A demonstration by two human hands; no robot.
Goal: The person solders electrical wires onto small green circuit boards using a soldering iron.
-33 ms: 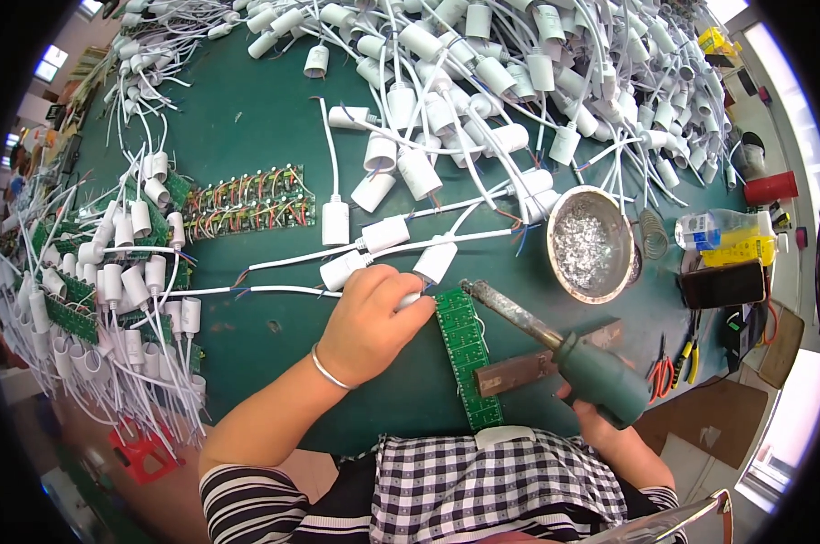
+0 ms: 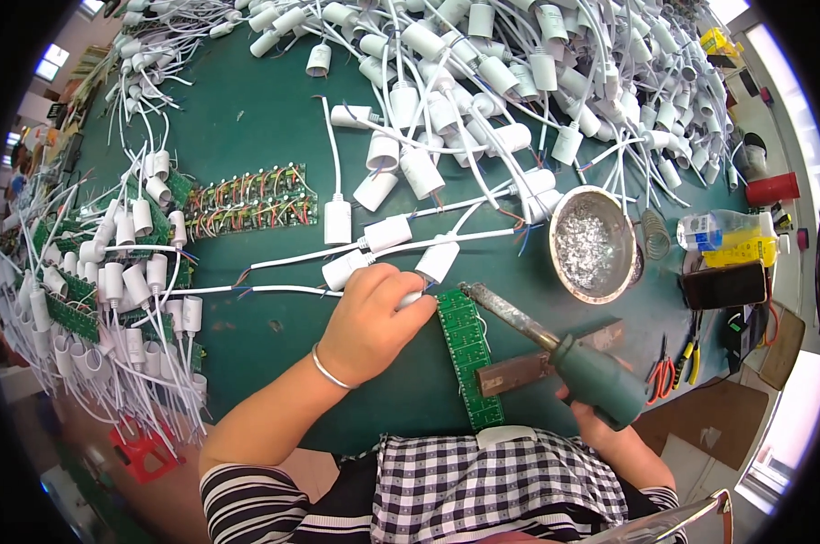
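Note:
My left hand is closed with thumb and fingers around a white lamp socket, whose white cable runs out to the left. Most of that socket is hidden by the fingers. A green circuit board strip lies lengthwise just right of my left fingertips. My right hand grips a large soldering iron by its dark green handle, the fingers partly hidden beneath it. The iron's metal rod points up and left, its tip by the far end of the board. A flat metal bar lies under the iron and across the board.
A bowl of silvery bits stands right of centre. A heap of corded white sockets fills the far side. Wired boards and more sockets lie left. Pliers, a phone and a bottle sit right.

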